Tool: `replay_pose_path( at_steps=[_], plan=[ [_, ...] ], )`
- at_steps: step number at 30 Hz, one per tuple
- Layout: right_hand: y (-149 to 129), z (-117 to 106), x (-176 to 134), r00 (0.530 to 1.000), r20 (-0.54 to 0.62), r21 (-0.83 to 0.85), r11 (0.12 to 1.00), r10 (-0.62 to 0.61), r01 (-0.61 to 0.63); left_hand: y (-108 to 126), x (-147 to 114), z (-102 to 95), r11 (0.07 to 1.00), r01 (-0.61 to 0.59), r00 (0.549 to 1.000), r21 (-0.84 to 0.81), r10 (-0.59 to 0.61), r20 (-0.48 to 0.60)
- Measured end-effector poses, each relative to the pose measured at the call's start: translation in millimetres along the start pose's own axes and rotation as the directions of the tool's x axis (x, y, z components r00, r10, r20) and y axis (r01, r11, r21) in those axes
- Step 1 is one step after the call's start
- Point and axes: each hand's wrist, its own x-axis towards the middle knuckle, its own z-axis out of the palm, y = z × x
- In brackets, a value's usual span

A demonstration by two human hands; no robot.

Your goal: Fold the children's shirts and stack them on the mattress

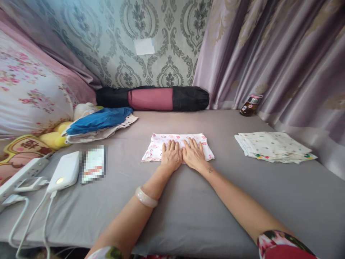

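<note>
A folded white cloth with pink and red prints (153, 147) lies flat on the grey sheet in front of me. My left hand (171, 154) rests palm down on its near middle part, fingers stretched out and pointing away. Right beside it, my right hand (193, 153) lies flat on the same cloth, its fingers slightly spread. The two hands nearly touch at the thumbs. A pale bangle (146, 197) sits on my left forearm. Neither hand grips anything.
Right: folded white patterned cloths (273, 145) and a dark bottle (250, 105). Left: blue and beige clothes (101, 122), a white power bank (64, 171) with cables, a power strip (27, 174) and a blurred packet (93, 164). A black-and-pink rolled bag (151, 99) lies along the wall.
</note>
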Motion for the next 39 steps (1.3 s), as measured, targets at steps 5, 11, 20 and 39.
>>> replay_pose_path(
  at_steps=[5,11,20,39],
  plan=[
    [0.9,2.3,1.1,1.000,-0.007,0.003,1.000,0.018,-0.018,-4.1,0.8,3.0,1.000,-0.002,1.000,0.007,0.002,-0.010],
    [7.0,-5.1,5.2,0.997,0.082,0.043,0.999,-0.011,0.007,-8.1,3.5,-4.2,1.000,0.013,1.000,-0.021,-0.013,-0.008],
    [58.8,-12.7,27.5,0.984,0.105,-0.012,0.990,0.143,-0.143,-59.9,12.7,-10.6,0.954,0.299,0.954,0.022,-0.298,-0.035],
    [31.0,-12.8,34.7,0.996,0.087,0.011,1.000,0.021,-0.022,-63.0,7.3,-11.2,0.937,0.350,0.935,0.001,-0.349,-0.067]
  ],
)
